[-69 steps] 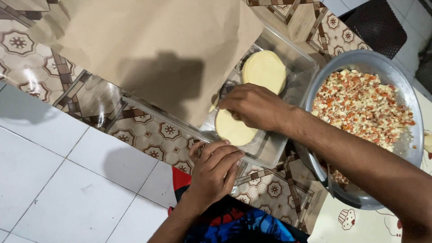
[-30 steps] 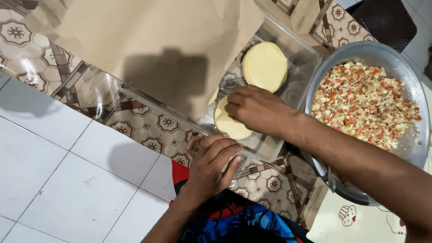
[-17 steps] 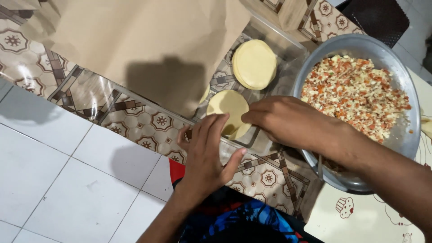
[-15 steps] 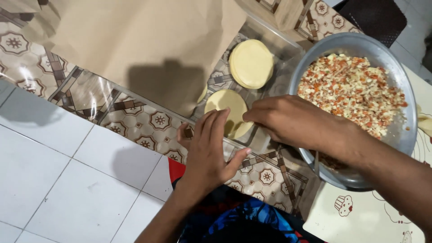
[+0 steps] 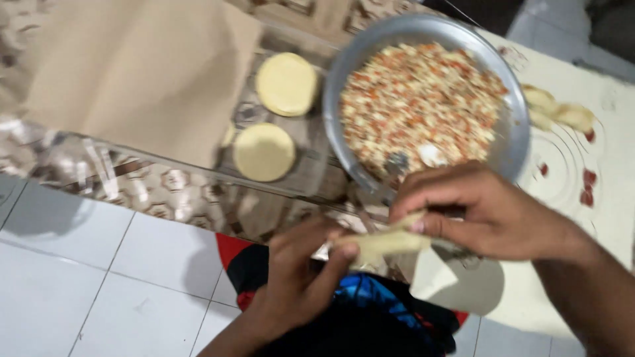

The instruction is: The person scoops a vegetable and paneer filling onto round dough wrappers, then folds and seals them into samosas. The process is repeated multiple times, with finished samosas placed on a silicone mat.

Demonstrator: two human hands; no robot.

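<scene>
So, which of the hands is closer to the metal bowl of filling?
The right. The right hand lies just below the rim of the metal bowl, almost touching it. The left hand is lower and further left, holding the dough piece with it.

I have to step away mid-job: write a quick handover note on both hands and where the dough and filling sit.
Left hand and right hand together hold one dough round over the lap, both grips closed on it.
Two more dough discs lie in the clear tray.
The metal bowl holds chopped filling.
No filling shows on the held round yet.
</scene>
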